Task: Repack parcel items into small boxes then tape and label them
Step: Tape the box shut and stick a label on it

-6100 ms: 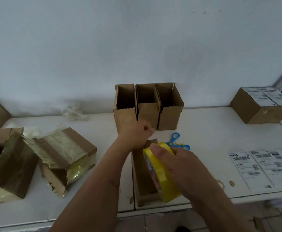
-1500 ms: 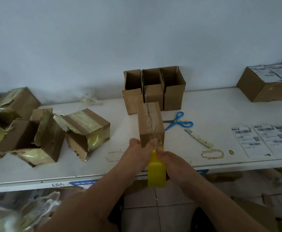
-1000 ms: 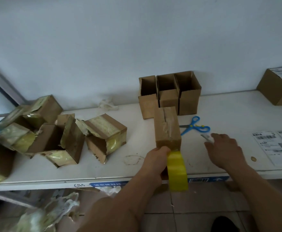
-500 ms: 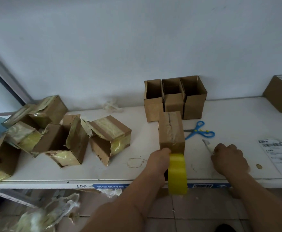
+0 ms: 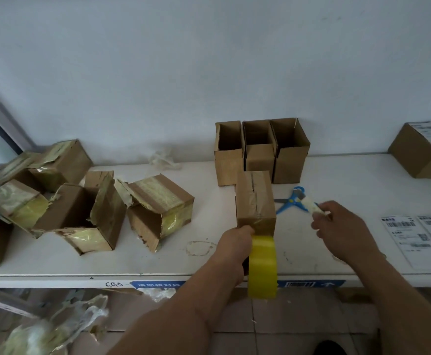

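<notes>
We are looking down at a small corrugated cardboard box (image 5: 255,199), closed, its top seam covered by wrinkled clear tape that is catching the light. It is standing near the front edge of the white table (image 5: 363,180). A yellow tape roll (image 5: 262,266), glossy and seen edge-on, is hanging over the table's front edge, its strip running up onto the box's near face. Our left hand (image 5: 235,245) is pressing against the box's lower near corner, fingers curled there beside the roll; whether they are gripping the roll we cannot tell. Our right hand (image 5: 339,230) is pinching a pale utility knife (image 5: 311,206) raised above the tabletop, just over the blue-handled scissors (image 5: 292,199).

The tabletop is matte, scuffed, marked with a brown ring stain (image 5: 200,248). Behind it a plain pale wall is rising. Three open empty boxes (image 5: 260,152) are standing side by side against that wall. To the left, torn parcel boxes (image 5: 89,208) with crumpled yellowish tape are lying in a heap. To the right, printed shipping labels (image 5: 419,237) are lying flat, and a labelled brown box (image 5: 424,149) is sitting at the back.
</notes>
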